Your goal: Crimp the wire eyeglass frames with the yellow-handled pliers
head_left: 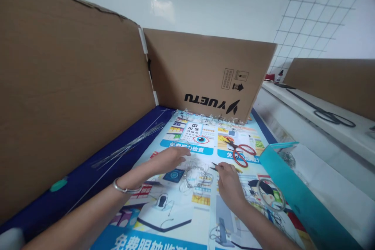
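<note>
- A left hand [175,158] reaches beside a tangle of thin wire [195,177] mid-bench [82,187], its fingers bent; whether they pinch a strand cannot be told.
- Just right of the tangle, a right hand [230,183] closes its fingers around a dark-tipped tool [215,166].
- Red-handled scissors [240,154] lie open beyond it.
- Toward the bench's right edge, a wire coil [283,199] rests beside a teal box [295,191].
- Straight wires [131,144] line the left edge.

A cardboard side [73,97] meets a back panel [205,62], its YUETU print upside down. Behind is a pale wall [219,8] with grid lines [316,17]; at right, a ledge [301,94] bears a small bottle [280,76] and a black looped thing [328,114].
</note>
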The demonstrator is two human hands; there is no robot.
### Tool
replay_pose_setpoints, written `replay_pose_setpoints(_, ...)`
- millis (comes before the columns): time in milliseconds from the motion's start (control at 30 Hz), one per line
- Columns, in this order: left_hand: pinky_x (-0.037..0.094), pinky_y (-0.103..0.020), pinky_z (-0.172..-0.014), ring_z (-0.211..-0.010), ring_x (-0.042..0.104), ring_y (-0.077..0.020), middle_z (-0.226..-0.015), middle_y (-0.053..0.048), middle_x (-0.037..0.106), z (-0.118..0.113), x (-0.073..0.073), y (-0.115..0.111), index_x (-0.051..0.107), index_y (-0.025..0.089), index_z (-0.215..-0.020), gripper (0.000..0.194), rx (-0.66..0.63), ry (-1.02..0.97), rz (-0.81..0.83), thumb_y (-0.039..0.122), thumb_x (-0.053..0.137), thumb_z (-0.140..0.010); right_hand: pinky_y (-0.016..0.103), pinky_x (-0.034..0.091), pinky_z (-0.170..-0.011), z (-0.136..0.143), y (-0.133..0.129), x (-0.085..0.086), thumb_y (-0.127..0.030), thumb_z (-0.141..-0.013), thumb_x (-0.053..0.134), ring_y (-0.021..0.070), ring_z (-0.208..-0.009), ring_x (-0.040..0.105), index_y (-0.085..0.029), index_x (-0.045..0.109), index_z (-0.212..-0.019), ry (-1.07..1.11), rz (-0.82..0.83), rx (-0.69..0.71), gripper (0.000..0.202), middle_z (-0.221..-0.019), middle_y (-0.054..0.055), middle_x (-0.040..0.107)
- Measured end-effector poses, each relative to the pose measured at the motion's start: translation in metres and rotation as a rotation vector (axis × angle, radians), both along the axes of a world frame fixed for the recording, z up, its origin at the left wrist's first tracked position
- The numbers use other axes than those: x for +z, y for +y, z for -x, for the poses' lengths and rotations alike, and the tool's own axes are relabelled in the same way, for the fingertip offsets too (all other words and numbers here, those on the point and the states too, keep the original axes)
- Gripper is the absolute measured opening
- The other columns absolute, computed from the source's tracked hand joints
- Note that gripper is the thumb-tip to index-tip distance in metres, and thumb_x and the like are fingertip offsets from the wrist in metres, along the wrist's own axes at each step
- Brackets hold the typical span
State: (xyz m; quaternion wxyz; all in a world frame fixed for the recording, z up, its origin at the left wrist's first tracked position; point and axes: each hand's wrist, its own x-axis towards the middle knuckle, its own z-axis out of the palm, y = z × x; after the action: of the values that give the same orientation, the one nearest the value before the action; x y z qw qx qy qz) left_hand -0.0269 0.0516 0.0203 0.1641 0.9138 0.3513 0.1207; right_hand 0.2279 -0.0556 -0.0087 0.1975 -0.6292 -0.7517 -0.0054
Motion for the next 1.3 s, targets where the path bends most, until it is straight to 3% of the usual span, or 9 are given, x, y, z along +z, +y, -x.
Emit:
replay_pose_setpoints(167,0.036,-0.032,-0.097,-0.115,0.048,-0.0217,-0.128,-0.003,0.051,0.002,0.034,-0.007,0.05,0.024,-0.121,0.04,-0.032,0.141,0.073,0.024,0.052,-0.082,0.032,0.032,-0.089,-0.003,0.002,-0.005,-0.002,-0.071,0.044,0.0223,-0.099,0.042,-0.016,0.056,-0.112,-0.08,0.005,0.035,0.045,-0.11,0.009,0.052)
replay_pose_setpoints(300,0.033,-0.032,-0.1,-0.121,0.042,-0.0215,-0.136,-0.002,0.042,-0.007,0.043,-0.032,0.036,0.03,-0.132,0.057,-0.069,0.116,0.165,0.029,0.058,-0.079,0.035,0.032,-0.089,-0.004,0.003,-0.009,-0.006,-0.073,0.047,0.0243,-0.1,0.04,-0.014,0.054,-0.117,-0.147,0.003,0.066,0.045,-0.111,0.011,0.051)
replay_pose_setpoints(467,0.025,-0.036,-0.106,-0.133,0.019,-0.0242,-0.148,0.001,0.015,-0.026,0.034,-0.051,0.021,0.037,-0.137,0.083,-0.163,0.105,0.235,0.025,0.068,-0.07,0.036,0.032,-0.088,-0.006,0.003,-0.01,-0.008,-0.075,0.047,0.0251,-0.102,0.039,-0.013,0.052,-0.118,-0.207,-0.005,0.084,0.044,-0.113,0.013,0.05)
replay_pose_setpoints(633,0.023,-0.038,-0.106,-0.134,0.015,-0.0252,-0.149,0.0,0.007,-0.037,0.009,-0.044,0.015,0.038,-0.138,0.095,-0.188,0.137,0.263,0.017,0.071,-0.064,0.035,0.033,-0.087,-0.006,0.004,-0.01,-0.009,-0.076,0.046,0.0239,-0.101,0.04,-0.015,0.05,-0.119,-0.24,-0.013,0.084,0.044,-0.114,0.011,0.05)
replay_pose_setpoints(767,0.021,-0.036,-0.107,-0.134,0.017,-0.0248,-0.148,-0.002,0.011,-0.035,-0.003,-0.037,0.014,0.034,-0.139,0.096,-0.195,0.144,0.278,0.022,0.072,-0.064,0.035,0.032,-0.087,-0.007,0.004,-0.009,-0.009,-0.077,0.045,0.0233,-0.101,0.04,-0.016,0.05,-0.119,-0.254,-0.011,0.08,0.043,-0.115,0.01,0.05)
replay_pose_setpoints(900,0.025,-0.034,-0.104,-0.132,0.021,-0.0249,-0.148,0.0,0.012,-0.024,0.013,-0.027,0.018,0.036,-0.138,0.091,-0.223,0.124,0.293,0.029,0.071,-0.064,0.034,0.032,-0.087,-0.006,0.005,-0.009,-0.011,-0.077,0.046,0.0234,-0.101,0.04,-0.016,0.051,-0.119,-0.261,0.002,0.081,0.042,-0.114,0.011,0.05)
replay_pose_setpoints(1067,0.04,-0.026,-0.085,-0.104,0.054,-0.0202,-0.119,-0.002,0.057,-0.013,0.03,-0.009,0.053,0.026,-0.116,0.039,0.1,0.047,0.184,0.034,0.054,-0.078,0.034,0.031,-0.088,-0.005,0.004,-0.007,-0.01,-0.077,0.046,0.0236,-0.102,0.04,-0.017,0.05,-0.12,-0.252,0.011,0.071,0.044,-0.115,0.01,0.05)
replay_pose_setpoints(1200,0.041,-0.024,-0.067,-0.08,0.06,-0.0198,-0.087,-0.003,0.067,-0.017,0.011,-0.003,0.065,0.021,-0.085,0.021,0.205,0.067,0.163,0.032,0.049,-0.079,0.033,0.032,-0.086,-0.004,0.002,0.0,-0.009,-0.078,0.044,0.0219,-0.102,0.041,-0.02,0.049,-0.121,-0.238,0.008,0.053,0.045,-0.113,0.008,0.051)
replay_pose_setpoints(1300,0.039,-0.023,-0.062,-0.073,0.06,-0.0182,-0.078,-0.003,0.066,-0.023,-0.005,-0.003,0.066,0.021,-0.077,0.02,0.241,0.072,0.164,0.031,0.049,-0.077,0.033,0.032,-0.085,-0.004,0.0,0.005,-0.008,-0.078,0.042,0.021,-0.104,0.04,-0.024,0.05,-0.119,-0.189,0.011,0.065,0.045,-0.115,0.006,0.05)
